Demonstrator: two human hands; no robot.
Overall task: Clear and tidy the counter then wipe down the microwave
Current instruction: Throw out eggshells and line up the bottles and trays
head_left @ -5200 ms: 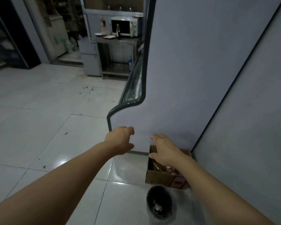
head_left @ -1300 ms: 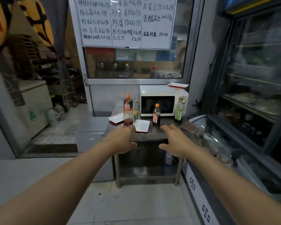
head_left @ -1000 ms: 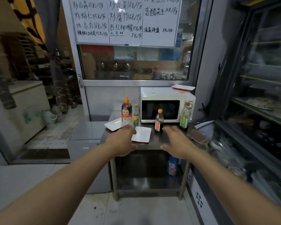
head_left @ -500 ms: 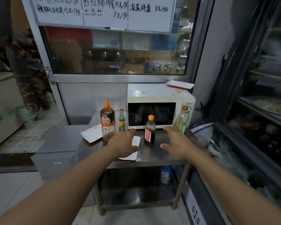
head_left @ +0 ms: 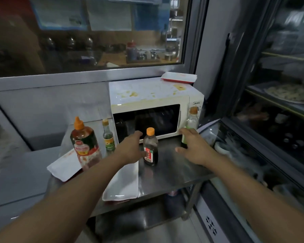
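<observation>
A white microwave (head_left: 147, 95) with yellow stains on its top stands at the back of the steel counter (head_left: 175, 174). On its rear right corner lies a red-rimmed tray (head_left: 179, 77). In front of its door stands a dark sauce bottle (head_left: 150, 148) with an orange cap. My left hand (head_left: 132, 148) reaches in just left of that bottle, fingers relaxed, thumb close to its label. My right hand (head_left: 194, 146) is spread beside the lower part of a clear green-labelled bottle (head_left: 191, 121) at the microwave's right corner. I cannot tell whether either hand touches its bottle.
A large red sauce bottle (head_left: 85, 144) and a small green-labelled bottle (head_left: 108, 135) stand at the counter's left. Two white plates lie there: one (head_left: 65, 165) overhanging the left edge, one (head_left: 123, 183) at the front edge. A glass display case (head_left: 274, 137) borders the right.
I have walked up to the counter, and the view has dropped closer to it. Both hands have moved forward, the left to the dark bottle and the right to the clear bottle.
</observation>
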